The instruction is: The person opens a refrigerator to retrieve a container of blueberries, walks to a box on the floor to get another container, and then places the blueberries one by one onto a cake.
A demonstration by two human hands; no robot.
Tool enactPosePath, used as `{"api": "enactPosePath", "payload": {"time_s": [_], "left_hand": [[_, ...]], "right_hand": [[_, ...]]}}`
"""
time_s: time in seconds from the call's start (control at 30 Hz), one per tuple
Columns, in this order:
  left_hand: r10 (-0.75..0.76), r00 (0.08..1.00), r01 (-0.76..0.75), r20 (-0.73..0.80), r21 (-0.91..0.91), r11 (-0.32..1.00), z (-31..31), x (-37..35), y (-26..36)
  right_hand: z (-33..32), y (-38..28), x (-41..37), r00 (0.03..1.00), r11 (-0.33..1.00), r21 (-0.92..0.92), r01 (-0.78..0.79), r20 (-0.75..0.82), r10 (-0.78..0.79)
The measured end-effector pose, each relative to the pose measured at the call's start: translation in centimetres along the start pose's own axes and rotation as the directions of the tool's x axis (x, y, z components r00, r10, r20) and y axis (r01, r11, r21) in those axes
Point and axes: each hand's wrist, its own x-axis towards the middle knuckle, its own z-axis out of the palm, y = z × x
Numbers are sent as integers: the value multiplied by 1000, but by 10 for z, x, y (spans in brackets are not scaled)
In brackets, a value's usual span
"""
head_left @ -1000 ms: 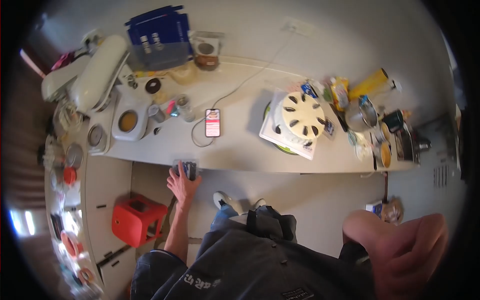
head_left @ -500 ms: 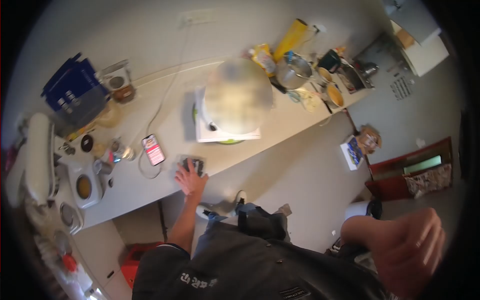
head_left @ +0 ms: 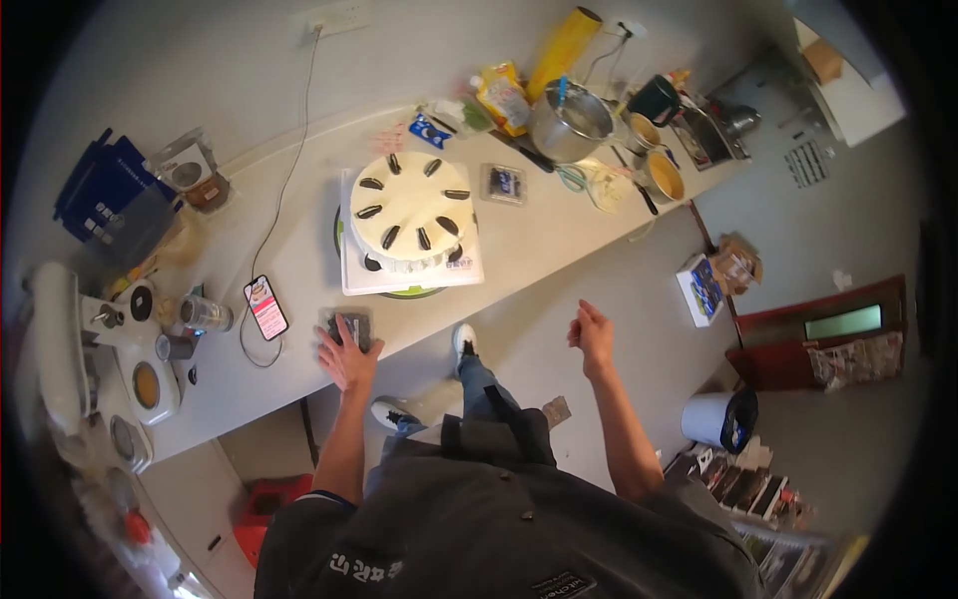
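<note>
My left hand (head_left: 346, 364) lies with its fingers spread at the front edge of the counter, touching a small dark box (head_left: 354, 325) whose contents I cannot make out. Over the floor, my right hand (head_left: 592, 334) is held with its fingers curled together; whatever they may hold is hidden. Behind the dark box stands a round cream-coloured cake (head_left: 414, 205) with dark sandwich-cookie pieces set in a ring on top and more at its base. It rests on a white square board (head_left: 355, 280) over a green-rimmed round base (head_left: 411, 294).
A lit phone (head_left: 265, 307) with a cable lies left of the cake. To the right are a clear box of dark pieces (head_left: 504, 185), scissors (head_left: 572, 178), a metal bowl (head_left: 571, 122) and a yellow roll (head_left: 565, 55). A white stand mixer (head_left: 60, 334) occupies the left end.
My right hand has moved from close to the camera at lower right to farther forward and left. The view has shifted, and the cake, blurred before, shows sharply. My left hand stays at the dark box.
</note>
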Motion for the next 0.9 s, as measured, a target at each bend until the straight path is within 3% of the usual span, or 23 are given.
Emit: {"api": "enactPosePath", "payload": {"time_s": [0.2,0.3,0.47,0.7,0.8,0.9], "left_hand": [[-105,994,105,-10,-9,994,3,-8,19],[-201,979,201,17,-5,980,4,-7,37],[-354,934,353,43,33,935,2,-17,74],[-399,916,399,34,26,917,16,-34,112],[-388,920,387,55,29,922,15,-37,124],[-342,938,342,54,23,940,14,-42,138]], "right_hand": [[53,-11,130,927,969,-200,147,370,-65],[80,-23,218,932,971,-239,1,353,86],[123,-14,334,933,977,-161,-137,311,182],[193,-30,361,923,978,-31,-205,326,204],[217,-53,355,883,974,-41,-223,414,220],[217,-47,349,887,983,-144,-117,429,169]]}}
